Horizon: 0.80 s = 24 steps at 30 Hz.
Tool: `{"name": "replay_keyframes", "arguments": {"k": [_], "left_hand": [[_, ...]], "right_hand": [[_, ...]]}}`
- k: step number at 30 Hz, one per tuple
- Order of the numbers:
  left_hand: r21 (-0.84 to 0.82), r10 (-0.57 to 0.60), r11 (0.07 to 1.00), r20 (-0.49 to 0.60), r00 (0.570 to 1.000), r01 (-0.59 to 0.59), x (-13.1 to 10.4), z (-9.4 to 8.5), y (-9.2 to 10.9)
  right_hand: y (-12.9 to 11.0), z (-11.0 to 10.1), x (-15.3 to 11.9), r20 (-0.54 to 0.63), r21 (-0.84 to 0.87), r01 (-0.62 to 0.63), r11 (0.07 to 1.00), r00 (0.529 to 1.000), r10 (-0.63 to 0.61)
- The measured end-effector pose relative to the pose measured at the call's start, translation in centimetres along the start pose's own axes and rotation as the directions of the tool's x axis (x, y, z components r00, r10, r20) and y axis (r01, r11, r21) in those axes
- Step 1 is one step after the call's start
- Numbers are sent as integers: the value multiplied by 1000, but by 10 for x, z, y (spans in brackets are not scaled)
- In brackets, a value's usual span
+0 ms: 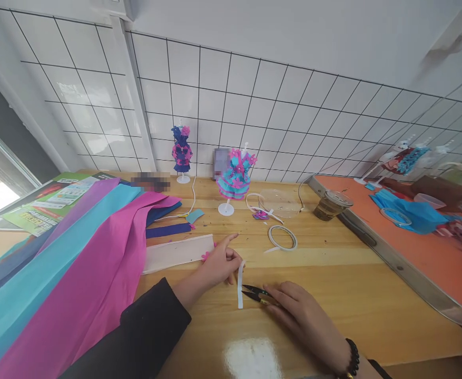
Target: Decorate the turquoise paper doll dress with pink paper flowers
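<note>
My left hand (220,259) pinches the upper end of a short white strip of tape (240,289), its index finger stretched out away from me. The strip hangs down toward the table's front. In my right hand (300,310) is a pair of black thread snips (259,295). Their blades are apart, with the tips at the strip's right edge; I cannot tell whether they touch it. Beyond my hands lies a roll of double-sided tape (282,238) with a loose end. A white strip of material (179,254) lies left of my left hand, with a pink flower cutout (206,256) near its end.
Pink (108,263) and turquoise sheets (76,242) cover the left side. Two small dress stands, one navy and pink (182,150), one turquoise and pink (235,179), stand at the back. A lidded cup (331,205) stands beside an orange-topped surface (424,263) at right.
</note>
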State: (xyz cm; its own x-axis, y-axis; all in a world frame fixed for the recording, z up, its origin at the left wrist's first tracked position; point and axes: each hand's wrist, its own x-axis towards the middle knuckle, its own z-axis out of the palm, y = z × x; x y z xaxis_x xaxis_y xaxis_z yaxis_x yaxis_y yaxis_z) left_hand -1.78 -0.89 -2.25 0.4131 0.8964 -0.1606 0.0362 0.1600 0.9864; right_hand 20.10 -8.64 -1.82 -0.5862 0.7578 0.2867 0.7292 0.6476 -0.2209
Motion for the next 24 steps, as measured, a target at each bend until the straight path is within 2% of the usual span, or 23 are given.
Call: {"name": "replay_keyframes", "arguments": {"k": [2, 4, 7, 10, 12, 15, 19, 24], "left_hand": [[15, 14, 1000, -18, 1000, -14, -2, 1, 2], [22, 31, 999, -50, 998, -30, -4, 2, 3], [25, 60, 998, -88, 994, -58, -5, 2, 4], [28, 75, 997, -105, 992, -73, -6, 1, 4], [25, 72, 997, -130, 989, -69, -6, 1, 5], [24, 68, 998, -168, 983, -65, -6, 0, 5], [15, 70, 998, -186, 980, -68, -5, -2, 2], [24, 84, 996, -173, 981, -81, -5, -2, 2]], "right_hand": [[4, -1, -1, 64, 0, -24, 1000, 998, 23], [10, -5, 1, 72, -8, -16, 1000, 997, 17], [29, -9, 9, -15, -32, -29, 999, 999, 29], [60, -9, 21, -131, -104, -116, 988, 986, 102], [81, -6, 28, -163, -166, -148, 975, 979, 121], [104, -1, 34, -113, -198, -170, 965, 982, 150], [122, -2, 27, -40, -209, -201, 957, 980, 197], [149, -15, 4, -62, -262, -221, 939, 975, 212]]}}
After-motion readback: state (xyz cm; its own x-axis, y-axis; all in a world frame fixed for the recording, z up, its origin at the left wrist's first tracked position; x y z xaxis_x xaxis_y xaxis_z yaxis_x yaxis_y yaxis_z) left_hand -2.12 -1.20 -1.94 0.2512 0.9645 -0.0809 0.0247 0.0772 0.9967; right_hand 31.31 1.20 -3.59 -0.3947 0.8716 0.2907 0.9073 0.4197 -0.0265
